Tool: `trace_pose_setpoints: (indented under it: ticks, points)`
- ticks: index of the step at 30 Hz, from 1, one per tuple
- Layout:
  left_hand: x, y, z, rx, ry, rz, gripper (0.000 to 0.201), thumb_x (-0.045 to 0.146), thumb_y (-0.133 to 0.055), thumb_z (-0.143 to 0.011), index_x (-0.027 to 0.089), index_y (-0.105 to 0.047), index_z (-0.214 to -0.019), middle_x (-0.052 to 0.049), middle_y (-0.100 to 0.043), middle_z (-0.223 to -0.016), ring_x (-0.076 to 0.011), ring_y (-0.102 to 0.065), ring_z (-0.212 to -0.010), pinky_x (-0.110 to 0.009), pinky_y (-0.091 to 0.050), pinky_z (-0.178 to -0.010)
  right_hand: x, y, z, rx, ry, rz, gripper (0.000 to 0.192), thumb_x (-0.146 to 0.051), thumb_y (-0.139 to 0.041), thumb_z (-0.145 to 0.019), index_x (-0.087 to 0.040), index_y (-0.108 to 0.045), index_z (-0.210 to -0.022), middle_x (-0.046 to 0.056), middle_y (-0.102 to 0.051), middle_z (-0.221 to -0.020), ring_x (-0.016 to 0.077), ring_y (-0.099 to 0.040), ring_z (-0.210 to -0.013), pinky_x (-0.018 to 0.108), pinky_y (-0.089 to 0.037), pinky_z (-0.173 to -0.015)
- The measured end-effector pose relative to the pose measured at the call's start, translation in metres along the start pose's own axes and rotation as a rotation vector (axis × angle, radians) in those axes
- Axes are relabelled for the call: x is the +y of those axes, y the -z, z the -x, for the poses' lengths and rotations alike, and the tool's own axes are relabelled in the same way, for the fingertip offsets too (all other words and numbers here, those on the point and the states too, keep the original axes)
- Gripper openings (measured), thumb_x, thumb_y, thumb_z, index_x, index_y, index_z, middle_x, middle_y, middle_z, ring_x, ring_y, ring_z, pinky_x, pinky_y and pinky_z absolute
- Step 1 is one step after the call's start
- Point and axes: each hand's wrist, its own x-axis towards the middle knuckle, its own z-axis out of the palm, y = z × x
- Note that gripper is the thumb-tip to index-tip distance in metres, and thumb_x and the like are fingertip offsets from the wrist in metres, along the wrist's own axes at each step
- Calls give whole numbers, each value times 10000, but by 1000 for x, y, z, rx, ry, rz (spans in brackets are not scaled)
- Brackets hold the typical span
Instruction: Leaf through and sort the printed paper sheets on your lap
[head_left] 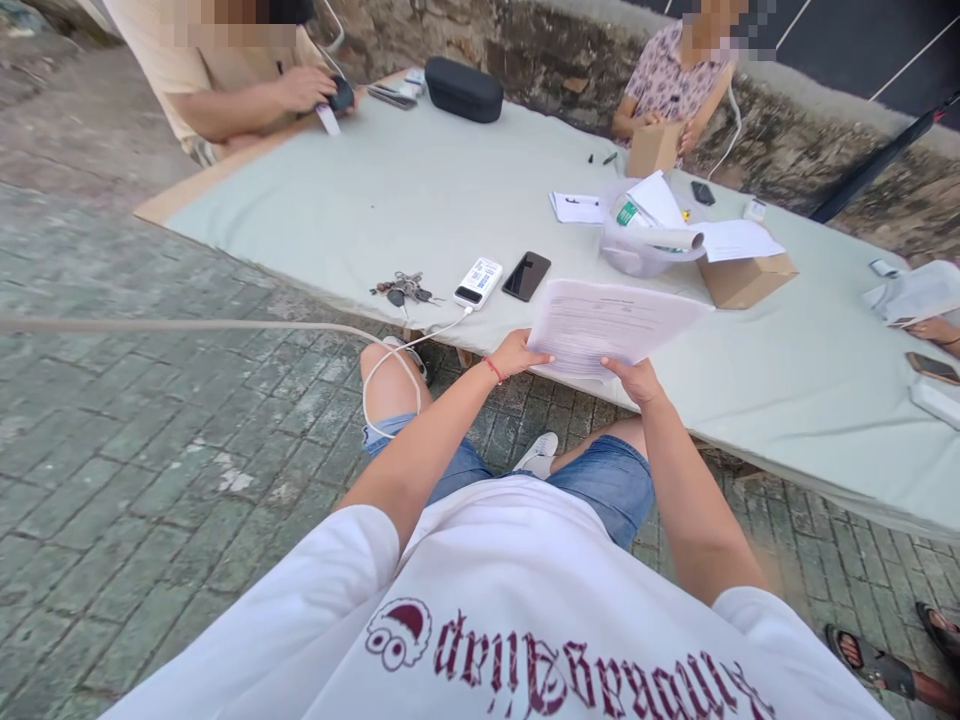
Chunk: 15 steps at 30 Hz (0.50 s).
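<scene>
Between my two hands is a printed sheet of paper (611,325), tilted up over the near edge of the table. My left hand (517,355) grips its left lower corner, thumb on the front face, a red string at the wrist. My right hand (636,380) pinches the lower edge farther right, thumb on top. The fingers behind the paper are hidden. Whether it is one sheet or a thin stack, I cannot tell. Just beyond my left hand lie a black phone (527,276) and a white power bank (478,283) with a cable plugged in.
A bunch of keys (406,289) lies left of the power bank. A clear plastic basin (637,255) with papers stands by a cardboard box (746,282). A black case (463,90) sits at the back. Other people sit around the cloth-covered table (315,200); a white cable (187,325) crosses left.
</scene>
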Motion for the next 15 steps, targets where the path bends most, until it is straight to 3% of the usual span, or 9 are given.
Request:
trace_pose_setpoints:
  ticks: [4,8,11,14,15]
  points:
    - [-6,-1,5,63,80,55,551,401,-944,-556,121,-780,-1001,-126,-788,-1053,-389,-676,-1144,-524,-471,-1090,2,-6,0,10,-52,42,773,-451,-898,-668,-228,-597,-1345,85,-714,-1276,272,-571,-1335,507,-395,-1206]
    - [-6,-6,18,143,131,143,558,503,-910,-632,119,-785,-1017,-157,-778,-1109,-402,-631,-1243,-514,-452,-1124,4,-7,7,-3,-102,9,618,-500,-863,-718,-224,-671,-1236,90,-719,-1273,292,-601,-1301,504,-454,-1160]
    - [-15,-15,40,153,169,276,585,550,-884,-665,131,-781,-1059,-156,-772,-1144,-394,-610,-1283,-509,-430,-1156,12,-2,25,-16,-228,0,548,-579,-818,-746,-208,-715,-1136,99,-749,-1199,313,-673,-1174,509,-529,-1063]
    - [-39,-33,74,104,252,411,605,555,-881,-673,149,-765,-1106,-157,-762,-1182,-376,-625,-1275,-523,-431,-1159,29,-1,53,41,-295,34,569,-671,-730,-776,-215,-714,-1115,69,-774,-1086,300,-709,-1052,495,-572,-967]
    - [-49,-40,86,136,301,447,609,558,-887,-665,150,-761,-1100,-159,-760,-1189,-370,-640,-1255,-528,-437,-1154,35,-2,65,61,-296,59,571,-693,-693,-789,-221,-712,-1110,58,-776,-1056,293,-709,-1031,484,-579,-943]
